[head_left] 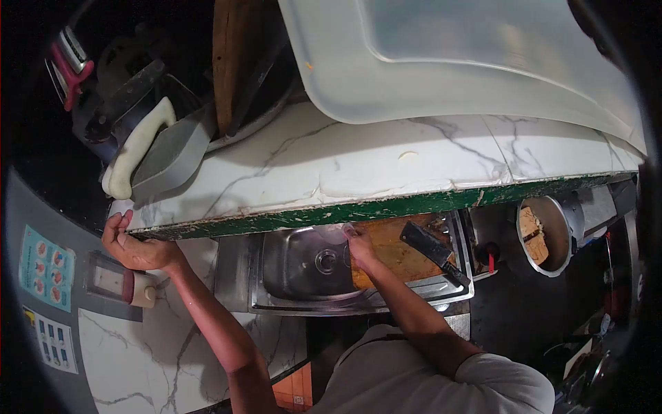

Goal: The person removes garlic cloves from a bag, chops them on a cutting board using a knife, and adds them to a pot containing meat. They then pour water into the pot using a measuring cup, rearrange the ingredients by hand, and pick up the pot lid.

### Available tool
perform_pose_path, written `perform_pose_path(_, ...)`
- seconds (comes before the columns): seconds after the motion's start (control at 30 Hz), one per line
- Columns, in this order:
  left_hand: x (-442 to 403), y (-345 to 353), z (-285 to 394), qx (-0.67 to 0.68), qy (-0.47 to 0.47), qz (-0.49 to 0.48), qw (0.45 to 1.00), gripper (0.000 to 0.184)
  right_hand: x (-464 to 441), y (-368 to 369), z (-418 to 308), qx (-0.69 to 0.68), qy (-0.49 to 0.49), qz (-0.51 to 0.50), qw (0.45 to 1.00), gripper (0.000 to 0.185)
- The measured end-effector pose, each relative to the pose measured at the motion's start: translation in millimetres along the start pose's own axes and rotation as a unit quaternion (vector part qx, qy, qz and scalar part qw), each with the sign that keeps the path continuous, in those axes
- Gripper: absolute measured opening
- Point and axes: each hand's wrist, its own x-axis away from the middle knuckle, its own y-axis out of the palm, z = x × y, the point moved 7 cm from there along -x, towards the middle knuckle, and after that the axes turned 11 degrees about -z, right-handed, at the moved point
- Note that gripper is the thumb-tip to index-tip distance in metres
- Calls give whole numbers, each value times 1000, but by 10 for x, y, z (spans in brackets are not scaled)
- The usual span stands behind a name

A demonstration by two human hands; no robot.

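My left hand (140, 248) is at the left corner of an overhead shelf (289, 148), its fingers curled up round the edge. The shelf has a white marbled top and a worn green front edge. Below it, my right hand (361, 250) is closed on a pinkish, see-through thing (329, 233), perhaps thin plastic, partly hidden by the shelf. This hand is over the border between the steel sink basin (293, 272) and a stained wooden cutting board (386, 241). A black-bladed cleaver (431, 247) lies slanted on the board, to the right of my right hand.
A large translucent plastic tub (345, 83) and a grey container with a cream handle (141, 148) stand on the shelf. At right is a metal pot (564, 241) with brownish pieces inside. A cream-and-brown container (141, 288) sits at left, near wall posters (47, 265).
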Motion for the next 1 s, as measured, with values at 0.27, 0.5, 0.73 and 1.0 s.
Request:
perform_pose_path(0.27,15,-18,-76,28,-51,16,998,40,-123,-36,259,-17,-4,-20,1000,13)
perform_pose_path(0.5,16,-33,-77,2,-32,4,999,40,-398,-173,797,-13,-60,-7,998,24)
perform_pose_path(0.73,-5,-42,55,-181,181,-40,966,24,-195,-19,412,60,-8,20,998,11)
perform_pose_path(1.0,32,-63,-261,-96,37,-20,995,38,-288,81,429,67,-20,-2,998,17)
